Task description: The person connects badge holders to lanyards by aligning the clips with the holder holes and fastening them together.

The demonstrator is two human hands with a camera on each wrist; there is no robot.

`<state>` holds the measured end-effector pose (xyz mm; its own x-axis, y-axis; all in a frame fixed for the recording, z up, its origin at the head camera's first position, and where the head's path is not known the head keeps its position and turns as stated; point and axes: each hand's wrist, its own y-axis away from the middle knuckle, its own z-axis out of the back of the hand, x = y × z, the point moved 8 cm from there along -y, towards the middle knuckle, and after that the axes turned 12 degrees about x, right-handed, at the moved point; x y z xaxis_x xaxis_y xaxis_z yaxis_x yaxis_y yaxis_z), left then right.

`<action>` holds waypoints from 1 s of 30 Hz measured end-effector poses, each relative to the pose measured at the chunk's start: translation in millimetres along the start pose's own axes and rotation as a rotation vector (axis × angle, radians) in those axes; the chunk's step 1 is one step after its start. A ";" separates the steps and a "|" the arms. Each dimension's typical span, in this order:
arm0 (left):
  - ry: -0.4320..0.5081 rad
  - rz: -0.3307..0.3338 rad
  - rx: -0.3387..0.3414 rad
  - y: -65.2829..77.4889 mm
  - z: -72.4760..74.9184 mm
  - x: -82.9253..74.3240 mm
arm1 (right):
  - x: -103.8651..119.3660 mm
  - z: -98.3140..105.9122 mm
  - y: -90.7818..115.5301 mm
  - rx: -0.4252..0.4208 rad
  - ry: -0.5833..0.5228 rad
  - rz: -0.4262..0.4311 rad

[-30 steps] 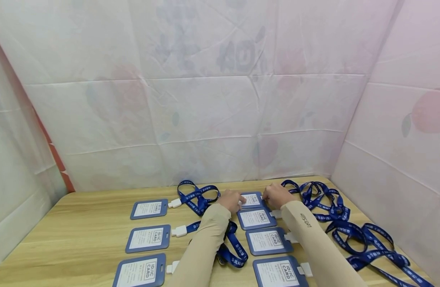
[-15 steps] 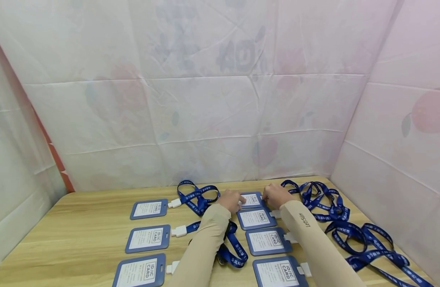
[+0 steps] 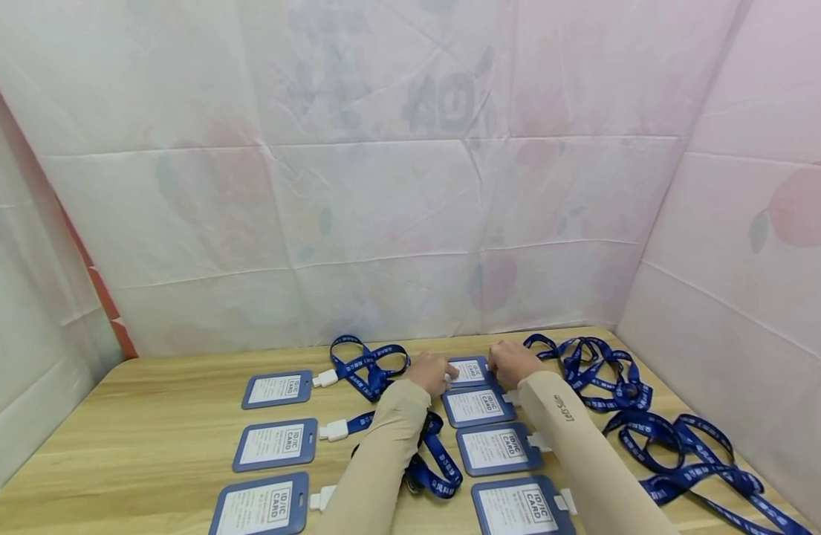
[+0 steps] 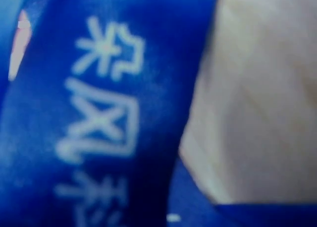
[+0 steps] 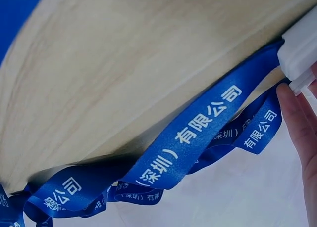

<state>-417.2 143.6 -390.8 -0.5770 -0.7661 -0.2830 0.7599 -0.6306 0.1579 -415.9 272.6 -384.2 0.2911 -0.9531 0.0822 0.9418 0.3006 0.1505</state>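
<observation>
Blue card holder (image 3: 469, 372) is best kept flat while the right hand (image 3: 513, 364) pinches the white clip (image 5: 299, 48); the left hand (image 3: 429, 371)'s grip I cannot tell.

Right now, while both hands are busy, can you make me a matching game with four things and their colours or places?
Things:
1. left hand
2. sleeves
3. right hand
4. lanyards

Matches:
A. at the right edge of the farthest card holder in the right column
B. blue with white writing
C. at the left edge of that same card holder
D. beige

Right pairs: 1-C, 2-D, 3-A, 4-B
</observation>
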 end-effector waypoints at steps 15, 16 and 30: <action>0.012 -0.003 -0.001 1.1 -3.5 2.7 | 8.4 -0.1 -0.7 -0.079 0.116 0.047; 0.010 -0.003 -0.002 0.8 -3.5 2.9 | 8.3 -0.2 -0.8 -0.073 0.115 0.042; -0.012 -0.011 0.010 2.7 0.0 -2.7 | 5.6 3.7 1.3 -0.084 0.102 0.041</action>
<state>-413.6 143.9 -389.6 -0.5890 -0.7606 -0.2731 0.7505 -0.6401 0.1643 -413.7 267.9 -379.9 0.3411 -0.9399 -0.0142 0.9383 0.3395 0.0655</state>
